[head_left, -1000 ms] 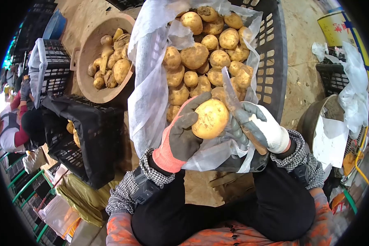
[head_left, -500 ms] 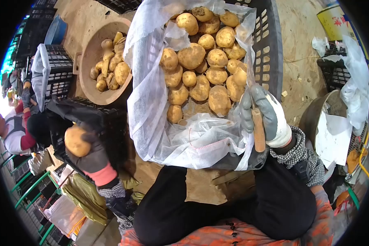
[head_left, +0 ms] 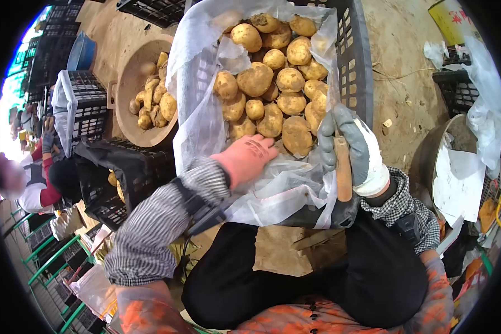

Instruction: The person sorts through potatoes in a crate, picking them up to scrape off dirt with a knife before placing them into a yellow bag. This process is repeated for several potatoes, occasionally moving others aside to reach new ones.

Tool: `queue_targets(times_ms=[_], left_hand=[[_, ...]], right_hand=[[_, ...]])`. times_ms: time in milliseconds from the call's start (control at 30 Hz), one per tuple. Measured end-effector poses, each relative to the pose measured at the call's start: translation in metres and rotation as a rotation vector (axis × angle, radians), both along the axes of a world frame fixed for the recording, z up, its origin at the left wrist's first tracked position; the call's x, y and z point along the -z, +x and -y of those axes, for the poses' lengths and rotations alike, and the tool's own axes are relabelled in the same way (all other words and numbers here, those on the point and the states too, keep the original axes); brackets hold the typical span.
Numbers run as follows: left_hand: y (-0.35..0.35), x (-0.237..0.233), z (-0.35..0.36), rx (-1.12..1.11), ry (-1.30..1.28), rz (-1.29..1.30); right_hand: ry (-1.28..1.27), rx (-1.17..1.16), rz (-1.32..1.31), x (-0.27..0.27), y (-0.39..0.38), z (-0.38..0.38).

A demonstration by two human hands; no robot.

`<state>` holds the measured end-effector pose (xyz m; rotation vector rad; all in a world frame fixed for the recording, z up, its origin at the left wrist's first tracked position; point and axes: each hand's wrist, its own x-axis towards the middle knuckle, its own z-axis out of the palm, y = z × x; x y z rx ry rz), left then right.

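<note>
My left hand (head_left: 245, 158), in a pink glove, reaches into the front of the lined crate (head_left: 355, 67). Its fingers stretch out over the lower potatoes; what lies beneath the palm is hidden. Dirt-marked potatoes (head_left: 254, 79) fill the crate in a loose heap on a white sheet liner (head_left: 192, 111). At the crate's right front corner, my right hand (head_left: 353, 150), in a grey-and-white glove, is closed around the wooden handle of a knife (head_left: 343, 172). The blade points away from me, along the crate's right side.
A round tan basin (head_left: 119, 106) with more potatoes stands to the left. Beside my left arm is a black crate (head_left: 103, 206) with a dark liner and some potatoes. A co-worker (head_left: 30, 178) is at far left. A metal tub (head_left: 456, 136) with white sheeting stands at right.
My left hand has come from the black crate at left into the potato crate. The potato it held is out of it. My right hand still grips the knife.
</note>
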<state>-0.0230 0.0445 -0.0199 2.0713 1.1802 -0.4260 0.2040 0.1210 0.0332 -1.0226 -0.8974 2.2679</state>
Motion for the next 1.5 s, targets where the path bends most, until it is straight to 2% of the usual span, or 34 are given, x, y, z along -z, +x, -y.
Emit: queue_targets(times_ms=[33,100,200,233,267,300,333,400,433,467,533,600,633,700,800,867,900,933,1000,1067,1167,1233,1367,1467,1500], left_hand=[[0.005,0.019,-0.005,0.254,-0.118,-0.245],[-0.007,0.088,0.012,0.384,-0.302,-0.467],[-0.013,0.085,0.012,0.747,-0.127,-0.547],[-0.027,0.109,0.031,0.749,-0.128,-0.544],[-0.05,0.15,0.058,0.8,0.314,-0.651],[-0.049,0.153,0.058,0.828,0.545,-0.694],[-0.041,0.136,0.047,0.825,0.767,-0.747],[-0.009,0.092,0.015,0.71,-0.039,-0.565],[-0.009,0.074,0.003,0.696,-0.149,-0.483],[-0.006,0.058,-0.003,0.704,-0.157,-0.482],[-0.002,0.032,-0.016,0.037,-0.381,-0.238],[-0.004,0.008,-0.009,-0.448,-0.215,0.243],[0.0,-0.011,-0.007,-0.457,-0.211,0.242],[0.009,-0.045,-0.005,-0.796,-0.125,0.614],[0.012,-0.06,0.015,-0.867,0.043,0.712],[0.015,-0.055,0.02,-0.951,0.024,0.785],[0.016,-0.049,0.022,-0.988,0.069,0.808],[0.018,-0.044,0.023,-1.023,0.11,0.833],[0.024,-0.042,0.025,-1.002,0.143,0.816],[0.027,-0.039,0.029,-0.987,0.171,0.8],[0.028,-0.036,0.035,-1.031,0.217,0.833],[0.03,-0.038,0.036,-1.066,0.248,0.876],[0.027,-0.043,0.036,-0.988,0.247,0.807],[0.025,-0.045,0.039,-0.92,0.263,0.723],[0.026,-0.04,0.042,-0.873,0.305,0.68]], right_hand=[[0.023,-0.028,-0.042,0.002,0.002,-0.001],[-0.002,-0.015,-0.066,0.002,0.003,-0.002],[-0.008,-0.034,-0.076,0.0,0.005,-0.004],[-0.006,-0.059,-0.078,0.001,0.006,-0.004],[-0.001,-0.088,-0.082,0.003,0.006,-0.004],[0.037,-0.067,-0.116,0.005,0.003,-0.002],[0.039,-0.067,-0.117,0.004,0.004,-0.002],[-0.046,-0.05,-0.153,0.005,0.007,-0.003],[-0.097,-0.031,-0.123,0.0,0.007,-0.004],[-0.105,-0.025,-0.124,0.001,0.008,-0.003],[-0.095,-0.024,-0.103,0.002,0.008,-0.005],[-0.096,-0.036,-0.135,0.006,0.01,-0.005],[-0.101,-0.047,-0.165,0.007,0.011,-0.005],[-0.102,-0.116,-0.136,0.003,0.011,-0.006],[-0.185,-0.233,-0.166,0.002,0.009,-0.001],[-0.096,-0.299,-0.074,0.009,0.006,0.007],[-0.047,-0.425,-0.111,0.016,0.005,0.006],[-0.044,-0.423,-0.098,0.017,0.006,0.006],[-0.068,-0.479,0.074,0.015,0.006,0.006],[-0.097,-0.454,0.099,0.014,0.004,0.008],[-0.018,-0.469,0.2,0.016,0.0,0.012],[0.046,-0.398,0.246,0.009,-0.008,0.012],[-0.021,-0.517,0.171,0.011,0.0,0.01],[0.063,-0.622,0.142,0.013,0.001,0.009],[0.206,-0.679,0.207,0.012,0.002,0.01]])
